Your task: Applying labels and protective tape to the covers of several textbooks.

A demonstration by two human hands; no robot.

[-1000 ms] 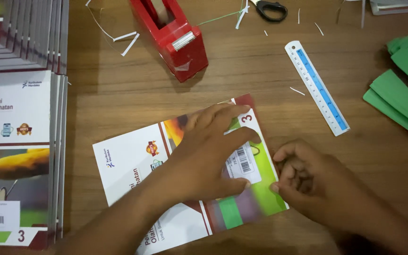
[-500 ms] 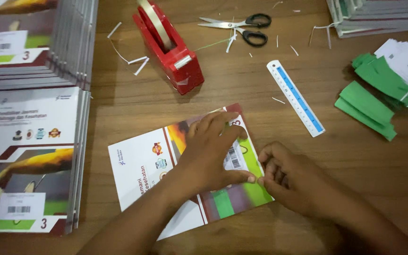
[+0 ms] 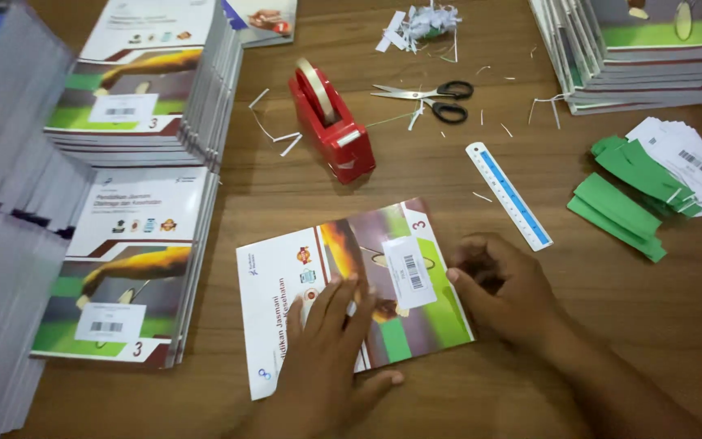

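A thin book (image 3: 343, 244) with a white, brown and green cover lies flat on the wooden table, a white barcode label (image 3: 409, 271) stuck on its right half. My left hand (image 3: 331, 345) rests palm down on the book's lower middle, fingers spread. My right hand (image 3: 504, 286) sits at the book's right edge, fingers curled, fingertips touching the cover beside the label. Neither hand grips anything.
Stacks of the same books (image 3: 136, 260) stand at the left and at top right (image 3: 643, 57). A red tape dispenser (image 3: 331, 126), scissors (image 3: 432, 97), a white and blue ruler (image 3: 509, 195), green paper strips (image 3: 623, 199) and loose barcode labels (image 3: 688, 158) lie around.
My left hand slid down off the barcode label toward the book's lower edge, uncovering the label. My right hand stayed at the book's right edge. The head camera tilted, showing more of the table's far side.
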